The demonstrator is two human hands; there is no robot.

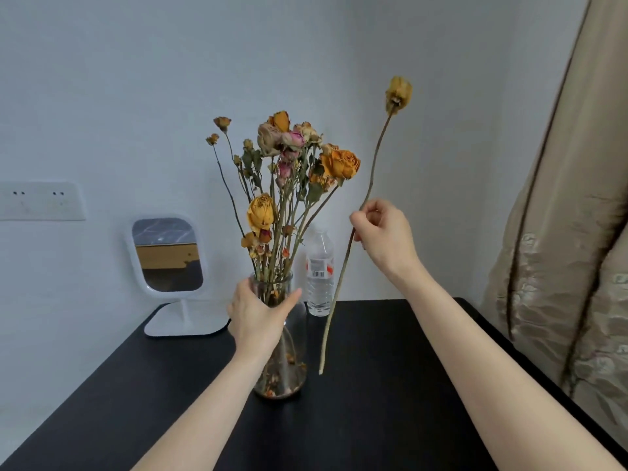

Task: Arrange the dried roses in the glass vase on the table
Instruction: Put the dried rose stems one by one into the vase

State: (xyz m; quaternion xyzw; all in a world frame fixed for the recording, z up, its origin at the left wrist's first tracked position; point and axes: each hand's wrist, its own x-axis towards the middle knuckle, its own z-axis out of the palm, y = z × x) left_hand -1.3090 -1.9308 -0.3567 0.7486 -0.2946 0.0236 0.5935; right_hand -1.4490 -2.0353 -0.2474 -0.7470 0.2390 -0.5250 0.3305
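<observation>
Left hand: the left hand [259,316] is wrapped around the upper part of the glass vase [284,351], thumb stretched across the front just under the rim, fingers hidden behind the glass.
Right hand: the right hand [384,237] is raised above and to the right of the left hand, fingers curled and pinching the stem of a single dried rose [398,93] at about mid-length.
Held rose: its yellow-brown head stands well above the right hand, leaning a little to the right; the bare stem runs down and to the left below the hand, its lower tip in front of the dark bench [373,402], just right of the vase base. Whether the tip touches the bench I cannot tell.
Vase: upright on the bench under the left hand, clear glass, with fallen petals at the bottom.
Bunch in vase: the dried roses [292,158] fan up from the rim above the left hand, orange, yellow and pink heads, apart from the held stem.
Behind the hands: a clear water bottle [319,273] stands between the two hands, near the wall.
Left of the left hand: a white standing mirror [166,256] on the far bench edge.
Right of the right hand: a beige curtain [560,232].
</observation>
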